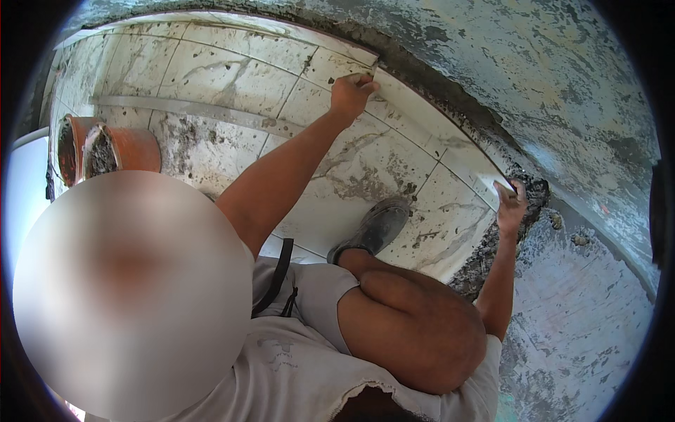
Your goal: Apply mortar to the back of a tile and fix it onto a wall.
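A long white skirting tile [436, 119] stands on edge along the foot of the wall, above the marbled floor tiles [373, 158]. My right hand [511, 205] grips its right end, with thumb and fingers on either side of the edge. Near the tile's left end, where it meets another white strip [302, 35], my left hand [351, 97] is closed with its fingertips pinched together. Whatever is between those fingertips is too small to make out. A dark gap with rough mortar [450, 91] runs behind the tile's upper edge.
Two orange buckets [130, 149], mortar-crusted inside, lie on their sides at the left. A grey bar [204, 111] lies across the floor tiles. My dark shoe [376, 225] rests on them. Rough mortar [485, 260] borders the tiled floor at right, beside bare concrete [576, 323]. The wall [562, 84] has peeling paint.
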A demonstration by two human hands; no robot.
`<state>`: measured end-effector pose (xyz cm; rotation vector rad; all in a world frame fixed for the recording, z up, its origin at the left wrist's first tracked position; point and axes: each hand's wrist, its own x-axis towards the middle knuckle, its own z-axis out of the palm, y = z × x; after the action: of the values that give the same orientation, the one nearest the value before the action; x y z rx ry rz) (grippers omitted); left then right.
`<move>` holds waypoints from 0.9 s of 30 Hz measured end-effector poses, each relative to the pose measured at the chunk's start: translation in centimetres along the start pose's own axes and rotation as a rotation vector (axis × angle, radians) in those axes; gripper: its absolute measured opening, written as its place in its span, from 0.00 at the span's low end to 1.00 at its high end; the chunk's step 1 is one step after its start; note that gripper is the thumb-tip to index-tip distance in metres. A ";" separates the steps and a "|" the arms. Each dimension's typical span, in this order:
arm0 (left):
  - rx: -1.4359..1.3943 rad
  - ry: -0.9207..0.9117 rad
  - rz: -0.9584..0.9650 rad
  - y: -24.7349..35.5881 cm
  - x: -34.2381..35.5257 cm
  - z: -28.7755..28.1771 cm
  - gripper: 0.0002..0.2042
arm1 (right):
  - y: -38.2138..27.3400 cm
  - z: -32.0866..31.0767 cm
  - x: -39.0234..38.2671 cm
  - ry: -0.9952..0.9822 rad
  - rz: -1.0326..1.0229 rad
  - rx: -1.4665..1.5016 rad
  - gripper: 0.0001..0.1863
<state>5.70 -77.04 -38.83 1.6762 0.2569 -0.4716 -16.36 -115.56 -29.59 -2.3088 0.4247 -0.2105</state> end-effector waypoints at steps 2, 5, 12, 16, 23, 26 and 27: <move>-0.047 0.019 -0.050 -0.2 0.6 0.6 0.17 | 0.9 2.0 1.5 0.032 0.015 0.105 0.13; -0.103 0.044 -0.099 0.0 0.9 1.5 0.21 | 2.4 3.5 3.7 0.053 0.049 0.155 0.14; -0.134 0.122 -0.050 -0.1 1.2 3.1 0.29 | 5.9 5.4 6.0 0.062 0.076 0.107 0.18; -0.169 0.182 -0.025 -0.6 1.4 3.1 0.29 | 7.4 7.0 6.6 0.028 0.070 0.142 0.18; 0.625 0.170 0.526 2.0 2.2 -0.7 0.17 | 11.7 5.7 7.5 0.073 -0.142 0.148 0.21; 1.079 -0.026 0.422 6.4 2.6 -2.7 0.21 | 11.0 6.7 7.3 0.074 0.019 0.206 0.22; 0.986 -0.048 0.472 6.8 3.0 -3.3 0.22 | 10.6 6.8 7.5 0.081 0.033 0.210 0.22</move>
<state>11.76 -75.24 -33.77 2.5775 -0.4903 -0.2803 -10.07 -120.71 -41.75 -2.0909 0.4588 -0.3184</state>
